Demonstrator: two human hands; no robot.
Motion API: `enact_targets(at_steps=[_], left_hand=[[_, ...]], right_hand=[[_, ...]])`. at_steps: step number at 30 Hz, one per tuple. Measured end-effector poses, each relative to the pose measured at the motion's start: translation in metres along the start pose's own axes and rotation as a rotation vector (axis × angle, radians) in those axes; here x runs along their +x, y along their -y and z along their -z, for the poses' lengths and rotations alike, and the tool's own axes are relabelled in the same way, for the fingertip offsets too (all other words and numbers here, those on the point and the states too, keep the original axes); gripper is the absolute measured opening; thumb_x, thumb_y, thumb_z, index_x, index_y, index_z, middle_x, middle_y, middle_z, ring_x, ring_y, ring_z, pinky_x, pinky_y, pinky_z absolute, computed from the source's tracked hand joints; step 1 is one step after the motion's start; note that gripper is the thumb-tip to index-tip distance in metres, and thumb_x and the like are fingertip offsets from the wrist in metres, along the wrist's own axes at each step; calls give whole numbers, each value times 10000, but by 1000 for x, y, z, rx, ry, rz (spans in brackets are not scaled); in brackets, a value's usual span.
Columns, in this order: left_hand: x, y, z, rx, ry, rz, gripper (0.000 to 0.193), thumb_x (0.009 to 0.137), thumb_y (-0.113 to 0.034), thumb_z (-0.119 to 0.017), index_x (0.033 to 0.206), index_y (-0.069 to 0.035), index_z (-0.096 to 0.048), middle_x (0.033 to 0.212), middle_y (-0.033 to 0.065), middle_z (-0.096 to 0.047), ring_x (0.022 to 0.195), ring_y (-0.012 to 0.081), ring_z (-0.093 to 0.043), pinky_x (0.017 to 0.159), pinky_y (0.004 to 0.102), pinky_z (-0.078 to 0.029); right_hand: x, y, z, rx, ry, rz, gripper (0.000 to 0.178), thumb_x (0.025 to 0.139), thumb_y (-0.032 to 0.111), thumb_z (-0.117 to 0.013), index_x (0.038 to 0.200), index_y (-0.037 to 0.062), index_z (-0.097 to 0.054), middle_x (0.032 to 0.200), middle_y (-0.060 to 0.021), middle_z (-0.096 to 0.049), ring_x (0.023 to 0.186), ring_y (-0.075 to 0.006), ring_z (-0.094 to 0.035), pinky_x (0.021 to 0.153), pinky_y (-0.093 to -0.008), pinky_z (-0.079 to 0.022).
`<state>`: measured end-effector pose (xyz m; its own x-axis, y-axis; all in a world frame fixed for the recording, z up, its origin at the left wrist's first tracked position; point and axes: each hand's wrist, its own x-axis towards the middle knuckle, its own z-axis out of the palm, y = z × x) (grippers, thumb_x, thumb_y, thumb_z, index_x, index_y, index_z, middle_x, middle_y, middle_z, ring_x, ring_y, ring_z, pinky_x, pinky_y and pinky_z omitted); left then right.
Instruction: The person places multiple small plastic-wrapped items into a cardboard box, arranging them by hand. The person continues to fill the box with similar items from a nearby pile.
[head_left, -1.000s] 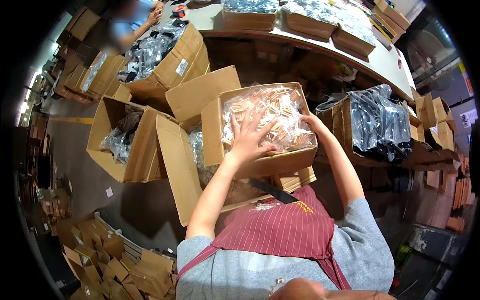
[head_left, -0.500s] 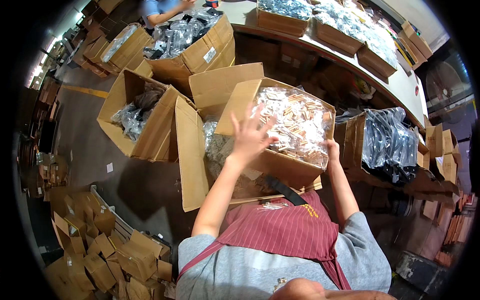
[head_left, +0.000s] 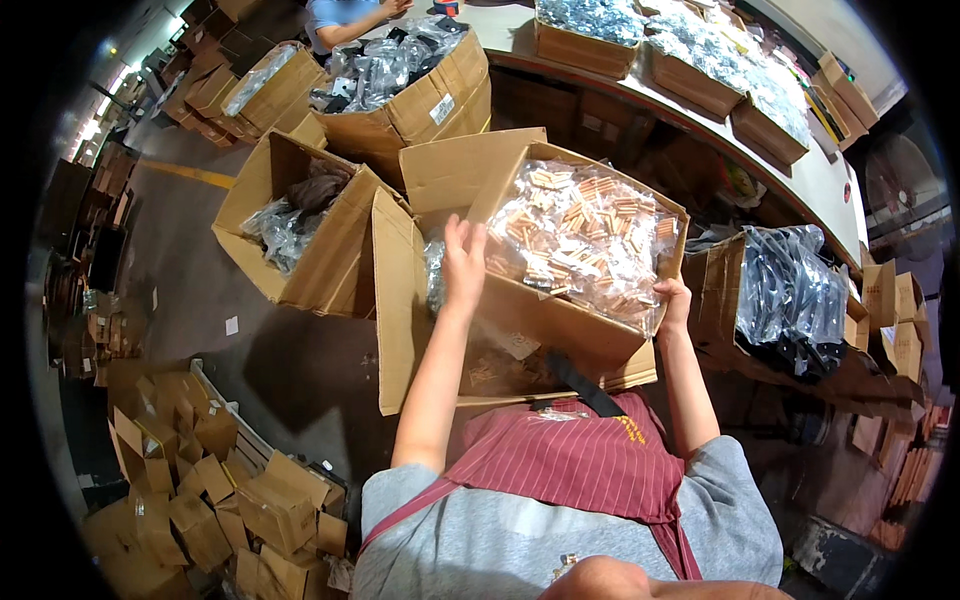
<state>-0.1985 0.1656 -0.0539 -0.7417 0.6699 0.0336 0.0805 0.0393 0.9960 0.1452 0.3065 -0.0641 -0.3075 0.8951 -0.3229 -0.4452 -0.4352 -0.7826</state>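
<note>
A cardboard box (head_left: pixel 570 315) full of small clear plastic bags (head_left: pixel 590 225) sits tilted over a larger open carton (head_left: pixel 397 310). Inside the bags are short copper-coloured, rod-like pieces. My right hand (head_left: pixel 674 303) is closed round the box's right edge, thumb on the near side. At the box's left wall is my left hand (head_left: pixel 463 265), fingers stretched out and the palm side toward the cardboard; whether it bears weight I cannot tell. Loose copper-coloured pieces and clear plastic show in the larger carton below, partly hidden by the box.
Open cartons with plastic-wrapped goods stand left (head_left: pixel 300 225) and behind (head_left: pixel 430 95). Another carton with dark wrapped items (head_left: pixel 790 295) is at right. A long table (head_left: pixel 700 120) holds boxes of small bags. Flattened cartons (head_left: pixel 200 490) pile up lower left. A co-worker's arm (head_left: pixel 355 25) shows at the top.
My left hand has moved left and off the bags to the box's left wall, its spread fingers drawn together. My right hand still grips the right edge. The whole view has shifted slightly.
</note>
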Motion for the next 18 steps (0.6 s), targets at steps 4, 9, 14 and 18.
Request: enact_targets(at_steps=[4,9,14,18], left_hand=[[38,-34,21,29,-17,274,745,1036,-435,-515,1587,-42,-205,1574,219,-371,1360,310,-479,1032,443,-484],[129,17,47,699,-156,135,712,1008,-419,-487,1533,19,-291,1314,358,-570,1185,488,-584,1018,519,-452],[192,88,70,698,-148,143,663,997,-365,-474,1482,68,-341,1252,350,-609,1200,471,-583,1030,503,-444],[210,78,60,894,-197,398,679,1028,-400,-413,1550,-8,-228,1176,283,-679,1100,424,-663,959,520,-493]], right_hand=[[5,3,6,16,-51,28,778,651,28,-508,1428,9,-474,1282,-149,-602,1146,-333,-605,1012,-407,-500],[-10,7,11,46,-105,96,621,686,21,-518,1306,-14,-530,1133,-132,-624,987,-299,-641,904,-404,-557],[-17,-2,19,-13,-151,35,772,644,4,-503,1415,5,-461,1299,-165,-577,1152,-355,-601,1013,-439,-516],[-17,-20,42,44,-157,30,728,638,-10,-502,1365,7,-491,1293,-157,-578,1166,-344,-589,1028,-431,-500]])
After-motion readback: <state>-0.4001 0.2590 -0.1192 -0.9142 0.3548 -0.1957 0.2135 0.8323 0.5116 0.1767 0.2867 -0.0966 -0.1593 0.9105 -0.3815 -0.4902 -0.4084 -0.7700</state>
